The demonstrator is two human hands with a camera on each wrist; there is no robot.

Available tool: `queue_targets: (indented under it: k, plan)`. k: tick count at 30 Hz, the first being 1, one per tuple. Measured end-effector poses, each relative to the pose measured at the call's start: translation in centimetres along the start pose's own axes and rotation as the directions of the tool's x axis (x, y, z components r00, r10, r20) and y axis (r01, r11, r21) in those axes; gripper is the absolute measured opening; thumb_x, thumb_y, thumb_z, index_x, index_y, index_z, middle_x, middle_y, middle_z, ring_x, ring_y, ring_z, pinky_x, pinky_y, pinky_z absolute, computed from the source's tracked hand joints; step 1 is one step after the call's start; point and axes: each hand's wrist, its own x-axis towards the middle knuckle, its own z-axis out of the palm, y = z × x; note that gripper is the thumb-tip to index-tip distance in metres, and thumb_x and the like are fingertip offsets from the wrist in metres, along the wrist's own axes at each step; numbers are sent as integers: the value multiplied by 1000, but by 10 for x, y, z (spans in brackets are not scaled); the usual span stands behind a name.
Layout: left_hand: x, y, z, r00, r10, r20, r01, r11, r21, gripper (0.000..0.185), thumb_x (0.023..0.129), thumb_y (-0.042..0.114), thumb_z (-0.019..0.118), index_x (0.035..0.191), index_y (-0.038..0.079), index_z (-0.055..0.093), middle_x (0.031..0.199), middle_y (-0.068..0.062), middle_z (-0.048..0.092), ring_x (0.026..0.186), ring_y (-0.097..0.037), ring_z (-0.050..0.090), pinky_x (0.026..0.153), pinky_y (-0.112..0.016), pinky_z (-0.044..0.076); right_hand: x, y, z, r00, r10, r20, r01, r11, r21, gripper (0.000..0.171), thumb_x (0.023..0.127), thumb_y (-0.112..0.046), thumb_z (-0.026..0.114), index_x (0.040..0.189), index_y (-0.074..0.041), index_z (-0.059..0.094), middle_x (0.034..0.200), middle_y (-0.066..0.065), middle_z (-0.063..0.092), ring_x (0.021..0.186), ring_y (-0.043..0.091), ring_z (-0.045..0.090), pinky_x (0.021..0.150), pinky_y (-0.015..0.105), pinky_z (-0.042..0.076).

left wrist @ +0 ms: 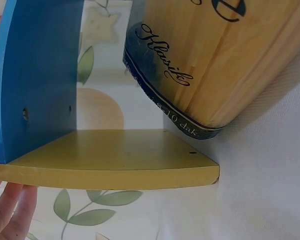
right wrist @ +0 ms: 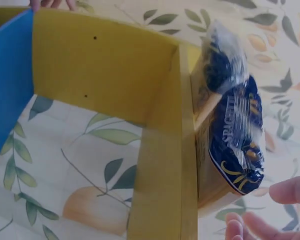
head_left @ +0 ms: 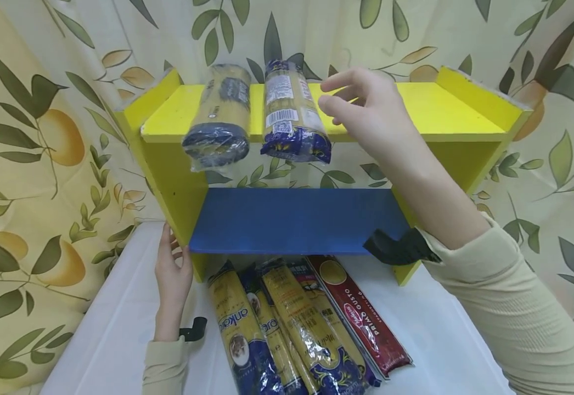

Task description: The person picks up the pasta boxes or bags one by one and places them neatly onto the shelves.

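Observation:
Two packs of spaghetti lie on the top yellow board of a small shelf unit [head_left: 386, 109]. The left pack [head_left: 225, 104] has a dark end; the right pack [head_left: 287, 99] has a barcode and blue, patterned ends. Just right of that second pack is my right hand [head_left: 366, 99], its fingers loosely bent and apart from the thumb, holding nothing. In the right wrist view a gap shows between its fingertips and the spaghetti pack [right wrist: 235, 140]. Low on the unit's left side, my left hand [head_left: 170, 269] touches the yellow side panel [left wrist: 125, 155] with fairly straight fingers.
Beneath the blue middle shelf [head_left: 297, 219], several more pasta packs [head_left: 247, 329] lie on the white table [head_left: 445, 340], with a red spaghetti pack [head_left: 361, 318] at their right. Leaf-patterned cloth [head_left: 40, 137] hangs behind and beside the unit.

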Motion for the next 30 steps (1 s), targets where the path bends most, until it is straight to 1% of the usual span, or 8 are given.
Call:
queue_targets:
  k: [4,7,12,15,18,22,26,30]
  plan:
    - [0,1,0,1000,2,-5,-2,1000,4,74,92,-3,55,153,24,25,129,-22,54,109,-34,58,78,-21,48,-21,5,-2,996,-82,-35,81,996,-32,34,94,-32,55,125,-18,61,119,5,60,102,17,53,80,34,44]
    - [1,1,-1,1000,1,-10,-1,1000,6,73,92,-3,55,153,24,25,129,-22,54,108,-34,58,77,-22,48,-36,8,-2,992,-120,-28,118,992,-41,32,95,-32,55,123,-19,62,113,3,61,100,16,54,80,34,44]
    - [1,2,-1,1000,-5,-5,5,1000,1,74,92,-3,55,153,24,25,130,-22,54,109,-34,58,77,-12,45,-57,17,2,985,-169,-17,168,985,-43,29,96,-29,55,121,-16,62,109,0,63,93,13,56,81,32,45]
    - [0,2,-1,1000,-2,-8,2,1000,-2,73,92,-3,55,153,23,25,130,-22,54,108,-35,58,77,-10,44,-67,24,5,972,-233,-37,231,972,-50,28,96,-25,56,120,-12,62,109,-1,64,94,9,54,82,28,44]
    - [-1,1,-2,1000,2,-11,-2,1000,-2,73,92,-3,56,153,23,25,130,-23,53,108,-36,58,77,-15,46,-78,32,8,957,-286,-55,284,958,-39,27,95,-22,58,121,-14,62,110,-4,63,96,7,53,85,24,42]
    - [-1,0,-1,1000,-6,-11,6,1000,3,73,92,-3,55,153,24,25,131,-22,53,109,-35,58,78,-23,48,-93,44,13,941,-331,-71,330,944,-18,28,94,-17,60,121,-18,63,110,-6,63,98,6,53,85,22,40]
    - [0,0,0,1000,-2,-4,2,1000,0,73,92,-3,55,153,24,25,131,-22,54,109,-35,58,78,-27,49,-106,58,19,927,-362,-92,363,932,-15,29,92,-8,62,120,-14,63,110,-4,63,97,5,53,84,21,40]
    - [1,1,1,1000,9,-6,-9,1000,1,72,92,-3,55,153,22,25,130,-23,54,108,-35,58,79,-30,49,-115,71,29,926,-364,-97,366,931,-4,31,89,-3,63,118,-13,64,109,-3,63,95,5,53,82,19,40]
